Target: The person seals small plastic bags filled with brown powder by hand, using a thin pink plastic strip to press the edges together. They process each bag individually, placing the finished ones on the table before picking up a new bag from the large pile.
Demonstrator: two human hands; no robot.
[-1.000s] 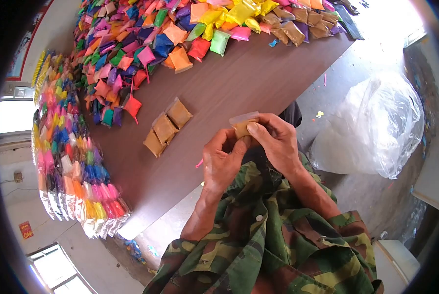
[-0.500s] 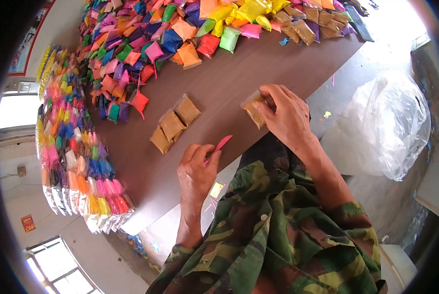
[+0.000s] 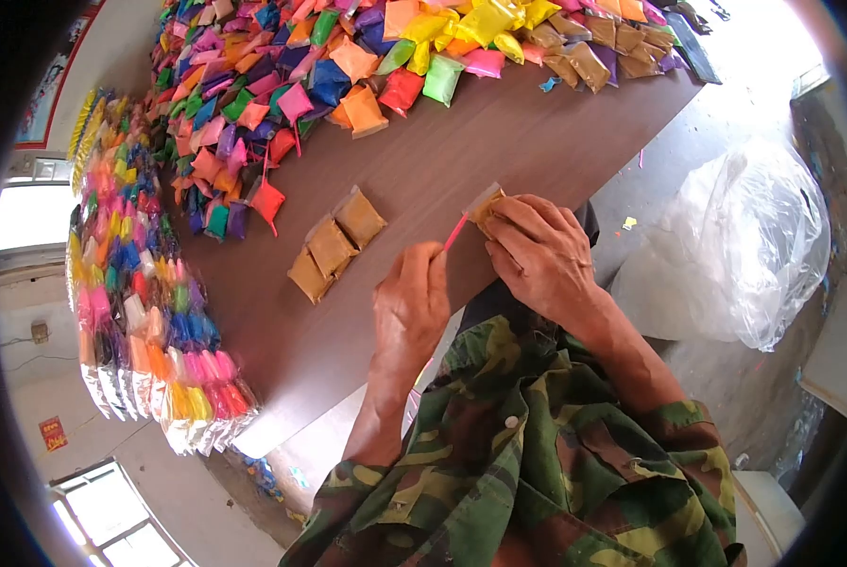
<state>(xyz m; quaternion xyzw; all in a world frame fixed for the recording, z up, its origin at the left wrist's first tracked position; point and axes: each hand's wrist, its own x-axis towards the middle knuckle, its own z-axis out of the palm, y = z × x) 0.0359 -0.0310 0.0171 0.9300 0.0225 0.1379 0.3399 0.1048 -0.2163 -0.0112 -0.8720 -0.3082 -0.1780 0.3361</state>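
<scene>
My left hand [image 3: 412, 295] is closed around a thin pink plastic knife [image 3: 456, 231]. The knife points up and right, its tip at the edge of a small brown packet [image 3: 483, 205]. That packet, clear film around a soft-looking brown filling, is pinched in my right hand [image 3: 542, 248], whose fingers cover most of it. To the left, three similar brown packets [image 3: 331, 248] lie in an overlapping row on the brown table [image 3: 282, 340]. Both hands are over the table's near edge.
A large heap of coloured packets [image 3: 253, 113] covers the table's far side, with brown packets [image 3: 589, 66] at its right end. Bundles of filled clear bags [image 3: 149, 312] stand along the left. A big clear plastic bag [image 3: 749, 246] rests to the right, beyond the table edge.
My left hand has moved up and right, bringing the pink knife to the brown packet. My right hand has shifted slightly down, now covering more of that packet. The three packets stay in place.
</scene>
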